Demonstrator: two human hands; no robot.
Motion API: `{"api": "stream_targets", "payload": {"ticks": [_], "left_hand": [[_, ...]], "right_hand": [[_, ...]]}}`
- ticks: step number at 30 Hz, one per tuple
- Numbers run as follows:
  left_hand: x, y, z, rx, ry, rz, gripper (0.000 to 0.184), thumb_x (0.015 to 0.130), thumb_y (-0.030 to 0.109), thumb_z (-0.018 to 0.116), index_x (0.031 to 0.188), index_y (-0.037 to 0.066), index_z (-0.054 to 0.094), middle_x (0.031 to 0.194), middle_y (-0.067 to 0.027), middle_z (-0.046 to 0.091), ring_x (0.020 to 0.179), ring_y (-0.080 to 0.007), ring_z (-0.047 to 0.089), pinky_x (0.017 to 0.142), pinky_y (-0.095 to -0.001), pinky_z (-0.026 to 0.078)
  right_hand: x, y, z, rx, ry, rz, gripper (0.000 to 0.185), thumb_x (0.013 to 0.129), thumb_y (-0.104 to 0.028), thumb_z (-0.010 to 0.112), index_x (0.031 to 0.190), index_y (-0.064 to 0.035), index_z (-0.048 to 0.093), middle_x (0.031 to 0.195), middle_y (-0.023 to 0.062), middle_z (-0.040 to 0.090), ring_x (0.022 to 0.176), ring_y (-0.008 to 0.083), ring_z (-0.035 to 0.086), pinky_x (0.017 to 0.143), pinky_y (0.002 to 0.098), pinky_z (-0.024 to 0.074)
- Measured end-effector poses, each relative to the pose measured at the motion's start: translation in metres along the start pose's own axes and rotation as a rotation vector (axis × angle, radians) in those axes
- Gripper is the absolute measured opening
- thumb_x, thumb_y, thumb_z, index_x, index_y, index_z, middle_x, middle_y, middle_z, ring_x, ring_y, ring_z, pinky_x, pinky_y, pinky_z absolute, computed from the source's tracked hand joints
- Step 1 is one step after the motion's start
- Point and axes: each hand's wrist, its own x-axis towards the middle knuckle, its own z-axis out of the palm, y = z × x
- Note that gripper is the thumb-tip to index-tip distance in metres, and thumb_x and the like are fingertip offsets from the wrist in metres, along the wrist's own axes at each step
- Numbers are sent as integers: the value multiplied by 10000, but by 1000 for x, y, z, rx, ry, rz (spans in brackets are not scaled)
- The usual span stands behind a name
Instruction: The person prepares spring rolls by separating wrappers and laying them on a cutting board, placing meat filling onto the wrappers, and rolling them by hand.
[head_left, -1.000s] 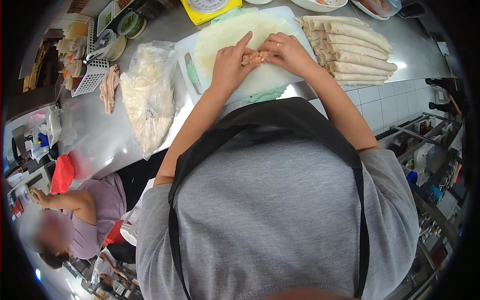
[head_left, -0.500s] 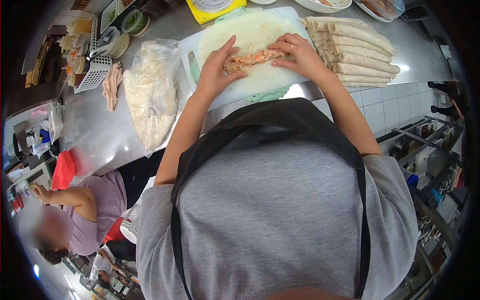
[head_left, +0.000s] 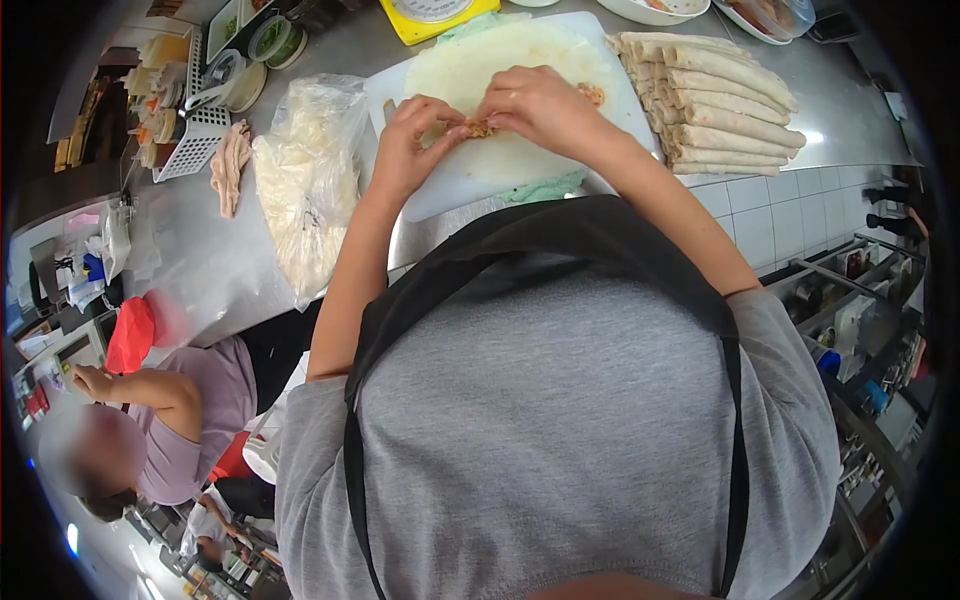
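A thin, pale round wrapper (head_left: 450, 72) lies on a white cutting board (head_left: 428, 206). Across its middle runs a line of orange-pink minced filling (head_left: 591, 94), mostly covered by my right hand. My left hand (head_left: 412, 142) pinches the filling's left end between thumb and fingers. Close beside it, my right hand (head_left: 540, 108) reaches across, its fingertips bent down and gathered on the same left part of the filling. Right of the board is a stack of long rolled wrappers (head_left: 735, 110).
Left of the board lies a clear plastic bag (head_left: 310, 190) of pale wrappers, with a crumpled beige cloth (head_left: 230, 170) beyond. A yellow scale (head_left: 430, 18) and white bowls (head_left: 655, 8) stand at the back. Green cloth (head_left: 545, 189) shows under the board. A co-worker (head_left: 200, 420) is at lower left.
My right hand has moved left from the filling's right end to beside my left hand. The left hand has closed from a spread cupping to a pinch. The filling's right end is uncovered.
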Motion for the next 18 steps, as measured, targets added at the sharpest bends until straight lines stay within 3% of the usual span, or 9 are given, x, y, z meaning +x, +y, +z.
{"api": "stream_targets", "payload": {"ticks": [2,9,12,14,18], "left_hand": [[0,1,-1,-64,-147,-155,140,737,46,712,868,37,665,889,-57,623,831,-195,587,771,-286,461],[-10,-10,1,-64,-138,-162,131,753,13,680,881,21,655,899,-58,623,839,-188,589,751,-285,472],[-12,-6,-4,-249,-103,-177,273,732,27,708,993,36,628,932,-67,626,882,-183,596,782,-287,474],[-14,-2,-6,-82,-7,-171,503,708,47,743,1174,66,555,1012,-84,629,927,-186,600,833,-297,470],[-15,0,4,-54,-35,-208,677,694,60,763,1301,96,466,1037,-83,643,944,-183,608,854,-290,461]], "right_hand": [[10,-2,13,-23,-57,-62,91,799,-152,622,876,-109,644,868,6,583,895,213,575,774,366,443],[19,7,38,25,-99,-48,85,792,-166,635,833,-92,641,830,31,583,835,225,589,725,347,487],[19,4,25,121,-232,22,146,772,-182,663,881,-88,640,876,37,582,877,228,583,750,354,482],[15,6,26,160,6,-32,231,753,-193,689,944,-78,629,934,42,573,924,234,571,770,366,474],[13,7,37,-65,-73,-31,253,760,-245,690,955,-94,634,961,28,556,975,227,556,790,403,458]]}}
